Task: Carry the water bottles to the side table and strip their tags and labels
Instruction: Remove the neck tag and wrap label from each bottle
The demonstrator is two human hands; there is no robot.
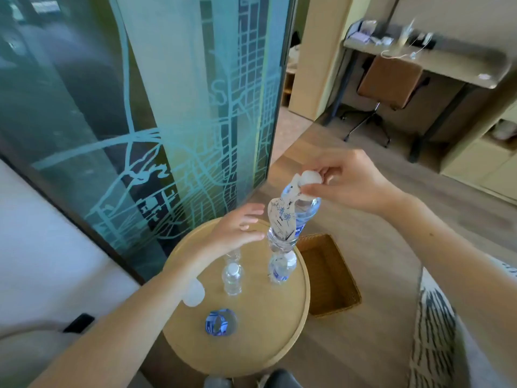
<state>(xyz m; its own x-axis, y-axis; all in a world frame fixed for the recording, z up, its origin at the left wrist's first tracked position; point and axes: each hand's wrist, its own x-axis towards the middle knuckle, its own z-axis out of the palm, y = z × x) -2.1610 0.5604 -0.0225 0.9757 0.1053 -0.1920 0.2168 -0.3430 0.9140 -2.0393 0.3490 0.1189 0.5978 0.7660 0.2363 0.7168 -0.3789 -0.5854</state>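
Left hand (232,233): released, fingers spread, just beside the hanging tag (281,217).
Right hand (349,183): pinching the raised bottle (307,210) at its cap, above the tabletop (279,331).
Handling: likely water-heavy, thin-walled, slick; steady the body, slip the soft tag off the neck.

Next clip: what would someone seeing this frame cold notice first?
The right hand holds a tagged bottle by its cap above the round side table, and the open left hand reaches toward it. On the table stand a bare bottle and a labelled bottle, with a loose blue label nearer the camera. A glass panel with a street-map pattern fills the left.
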